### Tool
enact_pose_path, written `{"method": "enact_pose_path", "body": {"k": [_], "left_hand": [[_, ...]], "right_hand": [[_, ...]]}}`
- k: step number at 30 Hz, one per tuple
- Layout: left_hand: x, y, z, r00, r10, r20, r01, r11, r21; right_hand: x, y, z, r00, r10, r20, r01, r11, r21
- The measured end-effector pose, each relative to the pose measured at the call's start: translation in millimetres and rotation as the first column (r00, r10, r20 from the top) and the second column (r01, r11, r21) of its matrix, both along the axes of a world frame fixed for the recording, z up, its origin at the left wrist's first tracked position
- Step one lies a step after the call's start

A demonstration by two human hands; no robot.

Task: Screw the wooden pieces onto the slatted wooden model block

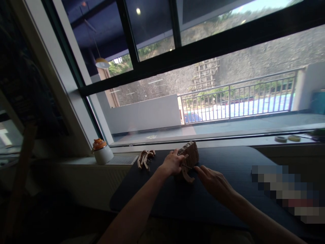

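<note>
On the dark table (223,162) stands a brown wooden block-like piece (191,154) with a ridged top. A curved wooden part (188,177) juts from its near side. My left hand (173,162) is closed on the wooden piece from the left, fingers bent over its near side. In my right hand (209,178), closed, is a thin-shafted tool (188,166) that looks like a screwdriver. Its shaft points left at the curved part, near my left fingertips; the handle is hidden in my palm. Several loose curved wooden parts (146,158) lie left of my left hand.
A white pot with an orange top (103,154) stands on the sill at left, beside a vent grille (122,160). Tape rolls (281,139) sit on the sill at right. The window (152,71) rises behind the table. A pixelated patch covers the table's right side.
</note>
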State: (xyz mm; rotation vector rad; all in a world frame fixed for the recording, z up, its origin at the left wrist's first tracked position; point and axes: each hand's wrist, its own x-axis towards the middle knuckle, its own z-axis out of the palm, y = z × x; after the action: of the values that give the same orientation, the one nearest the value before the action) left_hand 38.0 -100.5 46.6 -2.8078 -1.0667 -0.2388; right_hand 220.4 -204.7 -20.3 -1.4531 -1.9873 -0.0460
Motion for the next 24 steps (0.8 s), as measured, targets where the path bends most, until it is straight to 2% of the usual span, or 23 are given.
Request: {"method": "enact_pose_path", "body": {"k": [5, 10, 16, 21, 24], "left_hand": [[1, -1, 0.8, 1.0, 0.003, -0.006, -0.003, 1.0, 0.001], [1, -3, 2.7, 1.0, 0.006, -0.007, -0.006, 1.0, 0.002], [0, -1, 1.2, 1.0, 0.01, 0.001, -0.01, 1.0, -0.008], [0, 0, 0.3, 1.0, 0.006, 0.013, -0.006, 1.0, -0.025], [0, 1, 0.5, 1.0, 0.003, 0.013, -0.002, 1.0, -0.031]], "right_hand": [[-13, 4, 5.8, 0.992, -0.105, -0.066, 0.101, 0.993, -0.062], [-16, 9, 12.3, 0.981, -0.128, -0.143, 0.103, 0.981, -0.165], [-8, 3, 14.8, 0.987, -0.135, -0.091, 0.123, 0.985, -0.122], [-2, -4, 7.4, 0.995, -0.1, 0.008, 0.1, 0.994, -0.05], [-1, -5, 3.1, 0.997, -0.076, -0.011, 0.075, 0.996, -0.056]]}}
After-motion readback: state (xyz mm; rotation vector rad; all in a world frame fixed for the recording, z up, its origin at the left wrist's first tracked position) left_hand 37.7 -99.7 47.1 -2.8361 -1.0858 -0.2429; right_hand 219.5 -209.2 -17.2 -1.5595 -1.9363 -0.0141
